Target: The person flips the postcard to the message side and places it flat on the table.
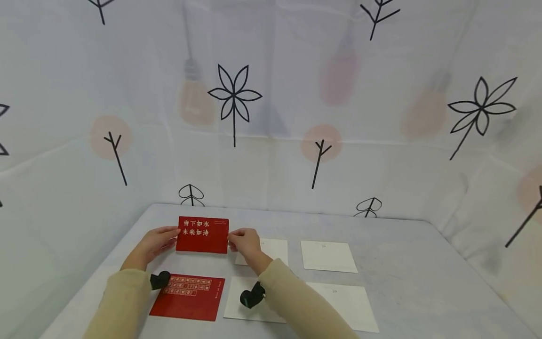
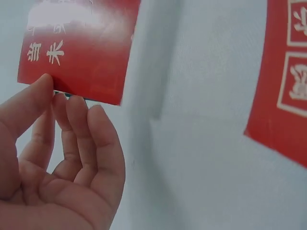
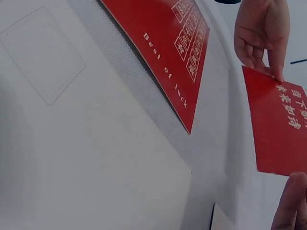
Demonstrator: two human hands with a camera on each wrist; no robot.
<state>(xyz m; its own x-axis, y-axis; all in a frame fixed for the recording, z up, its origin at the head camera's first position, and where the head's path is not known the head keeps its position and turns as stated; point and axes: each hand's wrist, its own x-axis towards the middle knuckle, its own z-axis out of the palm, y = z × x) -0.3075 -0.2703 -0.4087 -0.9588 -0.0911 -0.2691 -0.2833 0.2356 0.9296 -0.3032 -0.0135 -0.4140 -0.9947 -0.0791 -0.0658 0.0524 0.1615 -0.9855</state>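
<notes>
Both hands hold a red postcard (image 1: 203, 242) with two lines of white characters, tilted up at the far left of the table. My left hand (image 1: 154, 242) pinches its left edge between thumb and fingers. At the opposite edge, the right hand (image 1: 247, 242) pinches the card near its lower corner. In the left wrist view, the thumb lies on the printed face of the postcard (image 2: 96, 62) and the other fingers are behind it. Nearer the body lies a second red postcard (image 1: 186, 306) with rows of boxed characters, partly behind the left wrist's black camera mount.
Several white cards lie to the right: one card (image 1: 275, 249) partly behind the right hand, another card (image 1: 328, 256) beyond it, and two nearer cards, one (image 1: 235, 301) beside the red postcard and one (image 1: 353, 308) partly behind the right sleeve. A patterned curtain (image 1: 271, 174) hangs behind the table.
</notes>
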